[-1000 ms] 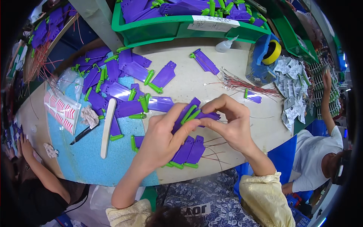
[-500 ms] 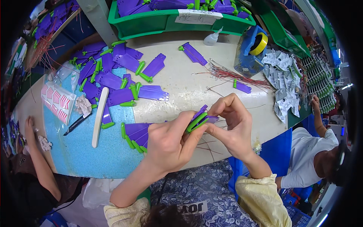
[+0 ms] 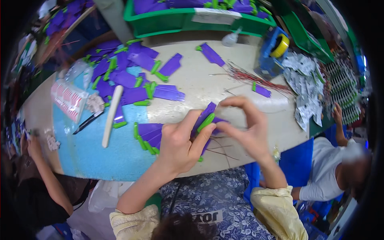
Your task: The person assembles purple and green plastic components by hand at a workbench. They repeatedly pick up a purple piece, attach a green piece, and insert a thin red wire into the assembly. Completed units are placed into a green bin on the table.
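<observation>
My left hand (image 3: pixel 180 138) pinches a purple plastic blade with a green end piece (image 3: pixel 206 122) between thumb and fingers, above the near part of the table. Close to the blade's right side is my right hand (image 3: pixel 250 130), its thumb and index finger apart with a gap between them. Whether the right thumb touches the blade I cannot tell. Beside my left wrist, a fanned row of purple blades with green ends (image 3: pixel 150 134) lies on the table. Thin dark red wires (image 3: pixel 220 150) trail out below my hands.
Purple blades (image 3: pixel 124 78) heap up at the back left. Near them lie a pale flat stick (image 3: pixel 112 116), a black-handled cutter (image 3: pixel 88 123) and a striped packet (image 3: pixel 69 101). Red wires (image 3: pixel 260 77), a tape dispenser (image 3: pixel 269 54) and silvery parts (image 3: pixel 306 86) fill the right. A green bin (image 3: pixel 160 24) stands behind.
My right thumb and index finger have come apart and drawn slightly away from the blade. My left hand keeps its pinch. The whole view has shifted a little.
</observation>
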Motion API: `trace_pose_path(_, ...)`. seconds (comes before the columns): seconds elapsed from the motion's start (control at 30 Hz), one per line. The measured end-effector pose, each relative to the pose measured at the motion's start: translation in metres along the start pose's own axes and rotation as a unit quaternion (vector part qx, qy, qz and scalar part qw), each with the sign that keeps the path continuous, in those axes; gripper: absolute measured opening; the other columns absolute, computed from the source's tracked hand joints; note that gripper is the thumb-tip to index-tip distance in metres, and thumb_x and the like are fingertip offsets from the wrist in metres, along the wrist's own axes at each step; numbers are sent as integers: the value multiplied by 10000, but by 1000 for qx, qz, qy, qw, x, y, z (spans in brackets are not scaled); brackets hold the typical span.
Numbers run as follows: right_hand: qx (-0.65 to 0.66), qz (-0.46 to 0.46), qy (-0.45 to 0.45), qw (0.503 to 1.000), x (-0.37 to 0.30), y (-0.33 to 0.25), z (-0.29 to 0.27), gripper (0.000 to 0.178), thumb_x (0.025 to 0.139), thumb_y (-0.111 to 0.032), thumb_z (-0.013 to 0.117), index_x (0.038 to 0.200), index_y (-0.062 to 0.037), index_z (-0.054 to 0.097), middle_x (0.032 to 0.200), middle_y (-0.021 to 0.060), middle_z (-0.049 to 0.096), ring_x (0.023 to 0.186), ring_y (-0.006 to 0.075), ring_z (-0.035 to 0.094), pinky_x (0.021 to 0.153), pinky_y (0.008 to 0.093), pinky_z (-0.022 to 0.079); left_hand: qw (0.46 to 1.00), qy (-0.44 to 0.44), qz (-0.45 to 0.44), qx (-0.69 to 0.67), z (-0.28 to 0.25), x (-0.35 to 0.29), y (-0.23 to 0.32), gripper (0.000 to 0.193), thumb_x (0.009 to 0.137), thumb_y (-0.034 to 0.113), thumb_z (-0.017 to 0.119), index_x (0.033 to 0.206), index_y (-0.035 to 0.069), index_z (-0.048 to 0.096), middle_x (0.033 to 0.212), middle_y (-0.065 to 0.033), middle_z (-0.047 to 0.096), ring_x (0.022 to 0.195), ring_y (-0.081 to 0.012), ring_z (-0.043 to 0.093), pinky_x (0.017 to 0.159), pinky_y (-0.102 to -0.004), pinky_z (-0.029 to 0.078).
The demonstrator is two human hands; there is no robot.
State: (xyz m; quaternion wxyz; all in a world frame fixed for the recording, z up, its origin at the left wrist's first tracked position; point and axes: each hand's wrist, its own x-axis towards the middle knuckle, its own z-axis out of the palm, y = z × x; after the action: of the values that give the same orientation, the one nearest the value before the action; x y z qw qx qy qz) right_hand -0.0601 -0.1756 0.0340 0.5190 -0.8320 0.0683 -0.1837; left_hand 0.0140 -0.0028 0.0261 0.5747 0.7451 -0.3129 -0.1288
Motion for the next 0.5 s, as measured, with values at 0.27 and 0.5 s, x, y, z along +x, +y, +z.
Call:
trace_pose_path(0.27,-153,-437,-209,862,114,-20,159,215,703,-37,656,912,12,655,899,131,582,929,308,579,741,411,517,989,-42,-111,-92,-8,-47,5,233,900,130,671,1078,-1,596,780,-198,668,670,-382,663,572,-417,483)
trace_pose_path(0.5,-283,-521,-239,769,140,-5,209,111,745,-106,617,812,-17,628,905,111,556,975,253,563,720,360,504,983,-31,-118,-135,-31,-67,-15,228,913,93,688,1082,-33,601,772,-74,694,562,-125,659,518,-271,529)
